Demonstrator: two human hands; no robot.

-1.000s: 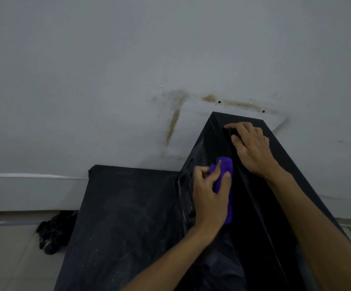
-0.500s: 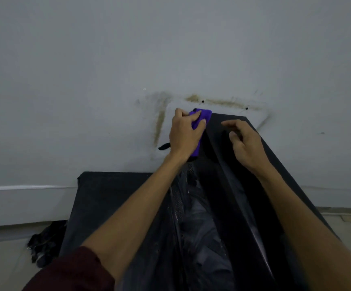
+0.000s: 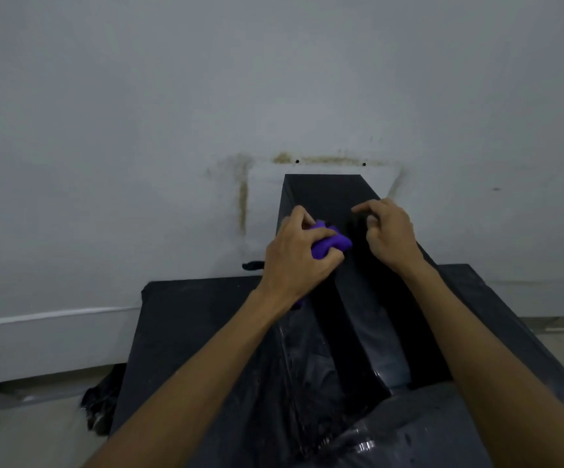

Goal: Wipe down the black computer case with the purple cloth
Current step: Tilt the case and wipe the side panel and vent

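Left hand (image 3: 299, 255) grips purple cloth (image 3: 333, 244) on black computer case (image 3: 324, 194) (its top); right hand (image 3: 390, 236) rests there, fingers loosely curled

Both arms reach forward, bare from elbow to wrist. The left forearm (image 3: 206, 359) comes in from the lower left and rises towards the upper right; the right forearm (image 3: 476, 332) comes in from the lower right and rises towards the upper left, so the two draw close at the hands. The left hand (image 3: 296, 256) is seen from its back, wrist nearly straight, thumb lifted at the far side, its fingers curled round a bunched purple cloth (image 3: 333, 244) that sticks out to its right. The right hand (image 3: 390, 236) is just beside it, apart from it, knuckles raised, fingers loosely bent with their tips pointing down, index finger reaching left towards the cloth, holding nothing.
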